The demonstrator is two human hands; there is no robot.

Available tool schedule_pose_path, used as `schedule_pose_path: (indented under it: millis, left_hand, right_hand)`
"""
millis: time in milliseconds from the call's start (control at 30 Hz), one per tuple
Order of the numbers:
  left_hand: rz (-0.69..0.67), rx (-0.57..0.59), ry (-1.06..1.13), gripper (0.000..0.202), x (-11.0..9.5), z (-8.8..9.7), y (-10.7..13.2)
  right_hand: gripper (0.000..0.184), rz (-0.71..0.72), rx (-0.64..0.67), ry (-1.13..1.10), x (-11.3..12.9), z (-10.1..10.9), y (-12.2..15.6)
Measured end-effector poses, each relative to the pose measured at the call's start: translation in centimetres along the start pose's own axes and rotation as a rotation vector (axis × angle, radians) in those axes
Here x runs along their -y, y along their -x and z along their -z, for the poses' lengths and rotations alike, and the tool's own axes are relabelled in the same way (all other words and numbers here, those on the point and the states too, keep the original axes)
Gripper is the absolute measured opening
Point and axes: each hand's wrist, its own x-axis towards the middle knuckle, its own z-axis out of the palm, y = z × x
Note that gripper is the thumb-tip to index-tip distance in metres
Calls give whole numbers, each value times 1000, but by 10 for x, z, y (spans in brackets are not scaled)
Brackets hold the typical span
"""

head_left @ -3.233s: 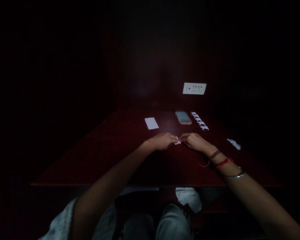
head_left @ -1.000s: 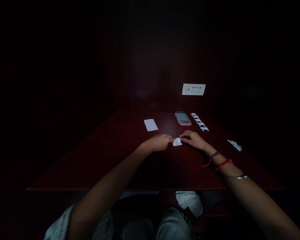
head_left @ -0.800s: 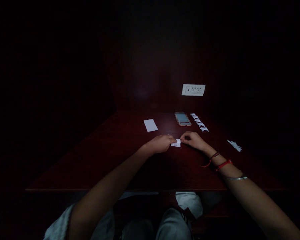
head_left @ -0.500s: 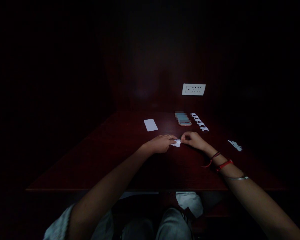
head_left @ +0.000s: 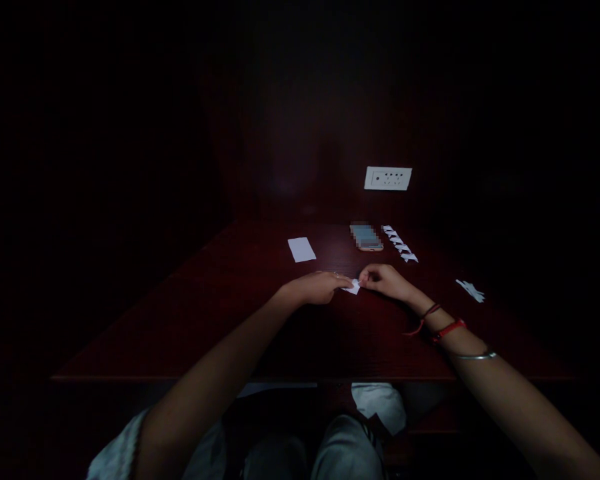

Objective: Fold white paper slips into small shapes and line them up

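Note:
A small folded piece of white paper (head_left: 352, 288) lies on the dark red table between my hands, partly hidden by fingers. My left hand (head_left: 320, 288) reaches in from the left, its fingers closed on the paper's left side. At the paper's right corner, my right hand (head_left: 383, 279) pinches the edge between thumb and forefinger. A flat white paper sheet (head_left: 301, 250) rests just beyond my left hand. Further back, past my right hand, is a phone (head_left: 366, 237) with a blurred screen.
A row of folded white papers (head_left: 400, 244) lies right of the phone. Several thin white paper strips (head_left: 471, 291) sit in a small pile at the right. A white socket plate (head_left: 388, 178) is on the back wall. The table's front edge (head_left: 330, 379) runs below my forearms.
My left hand has shifted slightly left on the paper. The fingers of my right hand have moved a little left at its corner, and less of the paper shows.

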Motion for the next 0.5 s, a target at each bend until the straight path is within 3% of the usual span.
schedule_pose_path:
  millis: [500]
  left_hand:
    - [-18,6,20,55,1,1,-1]
  right_hand:
    - [14,199,38,172,13,7,4]
